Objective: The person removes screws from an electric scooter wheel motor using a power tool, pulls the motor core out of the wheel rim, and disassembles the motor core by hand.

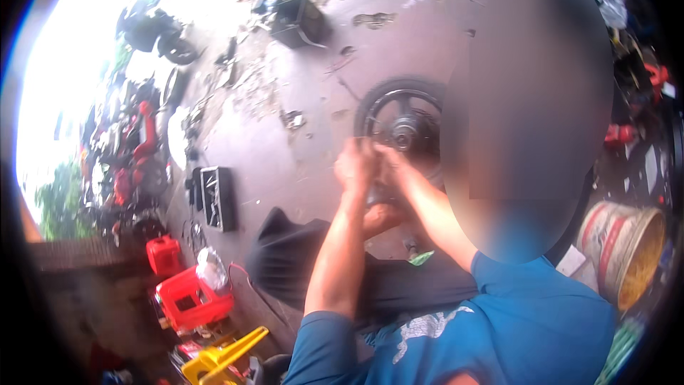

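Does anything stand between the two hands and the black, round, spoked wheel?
Nothing visible does: the left hand and right hand are at the near side of the black, spoked wheel; contact is unclear.

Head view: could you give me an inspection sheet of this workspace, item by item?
Surface: floor stained, with scattered debris.
Work pieces: wheel with dark tyre, partly hidden by the blurred patch.
Clutter: red plastic piece, yellow plastic piece, black box.
Hands: left hand and right hand close together by the wheel's near edge; grip too blurred to tell.
Cables: thin, red, cord-like line beside the red plastic piece; kind unclear.
Surroundings: motorcycles on the left, striped drum on the right.
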`<state>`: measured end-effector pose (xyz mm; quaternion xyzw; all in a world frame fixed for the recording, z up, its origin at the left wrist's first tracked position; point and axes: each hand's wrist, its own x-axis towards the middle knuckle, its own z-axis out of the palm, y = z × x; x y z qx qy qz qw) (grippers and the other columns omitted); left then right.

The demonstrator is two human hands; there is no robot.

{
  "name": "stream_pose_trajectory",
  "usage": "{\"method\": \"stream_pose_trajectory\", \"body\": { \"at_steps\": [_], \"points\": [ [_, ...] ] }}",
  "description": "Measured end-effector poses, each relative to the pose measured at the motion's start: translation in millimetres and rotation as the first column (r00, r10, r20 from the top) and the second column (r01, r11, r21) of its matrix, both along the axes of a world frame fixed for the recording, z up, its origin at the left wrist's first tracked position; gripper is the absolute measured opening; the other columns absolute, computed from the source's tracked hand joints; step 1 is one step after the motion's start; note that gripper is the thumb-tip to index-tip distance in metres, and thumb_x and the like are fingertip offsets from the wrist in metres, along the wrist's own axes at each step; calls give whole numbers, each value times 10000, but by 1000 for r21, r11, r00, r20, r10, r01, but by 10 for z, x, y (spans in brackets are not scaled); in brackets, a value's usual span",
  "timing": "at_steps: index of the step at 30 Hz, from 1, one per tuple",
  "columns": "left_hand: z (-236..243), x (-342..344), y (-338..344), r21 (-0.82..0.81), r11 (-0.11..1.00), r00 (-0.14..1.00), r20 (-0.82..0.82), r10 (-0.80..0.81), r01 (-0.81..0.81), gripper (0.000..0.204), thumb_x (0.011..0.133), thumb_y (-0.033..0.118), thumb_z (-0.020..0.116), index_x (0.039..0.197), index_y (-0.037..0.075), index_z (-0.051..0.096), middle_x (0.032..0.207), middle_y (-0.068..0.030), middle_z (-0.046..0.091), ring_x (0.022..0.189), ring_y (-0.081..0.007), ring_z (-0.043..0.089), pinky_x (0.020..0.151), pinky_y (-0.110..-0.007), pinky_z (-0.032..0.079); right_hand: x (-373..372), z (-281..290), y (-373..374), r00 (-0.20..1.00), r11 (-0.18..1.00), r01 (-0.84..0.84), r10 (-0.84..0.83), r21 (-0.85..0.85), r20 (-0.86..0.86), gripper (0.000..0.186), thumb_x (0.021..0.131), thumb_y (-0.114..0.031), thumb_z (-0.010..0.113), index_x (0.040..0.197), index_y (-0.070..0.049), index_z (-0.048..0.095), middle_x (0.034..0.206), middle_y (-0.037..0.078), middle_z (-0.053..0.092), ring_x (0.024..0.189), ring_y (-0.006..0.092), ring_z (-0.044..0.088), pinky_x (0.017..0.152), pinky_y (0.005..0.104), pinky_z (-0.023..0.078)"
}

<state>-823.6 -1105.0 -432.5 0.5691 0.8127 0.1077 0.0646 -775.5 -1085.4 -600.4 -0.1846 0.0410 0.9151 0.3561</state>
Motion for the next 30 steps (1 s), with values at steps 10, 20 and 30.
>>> {"method": "stream_pose_trajectory", "body": {
  "at_steps": [10, 20, 30],
  "points": [
    [-42, -394, -168, 136, 983, 987, -123, -105, 121, 420, 880, 363, 607, 1072, -11, 614, 967, -184, 633, 916, -336, 611, 826, -447, 471, -45, 266, -87, 978, 983, 21, 18, -185, 207, 176, 928, -222, 581, 949, -54, 630, 861, 71, 652, 748, 208, 616, 681, 341, 503],
    [-190, -328, -67, -304, 873, 300, 853, 428, -383, 290, 907, 218, 571, 950, -63, 626, 665, -79, 557, 490, -192, 560, 348, -297, 388, -67, 590, -224, 1000, 990, -19, 19, -142, -3, 218, 942, -276, 558, 1012, -86, 639, 917, 35, 645, 830, 199, 626, 727, 350, 495],
    [400, -279, -104, 52, 769, 768, -127, -627, 637, 513, 796, 221, 704, 1256, 75, 528, 1127, -148, 560, 1039, -349, 552, 870, -444, 450, 62, 826, -164, 985, 996, -5, 22, -94, 174, 230, 924, -352, 596, 902, -138, 678, 747, -21, 615, 701, 113, 565, 664, 271, 442]
  ]
}}
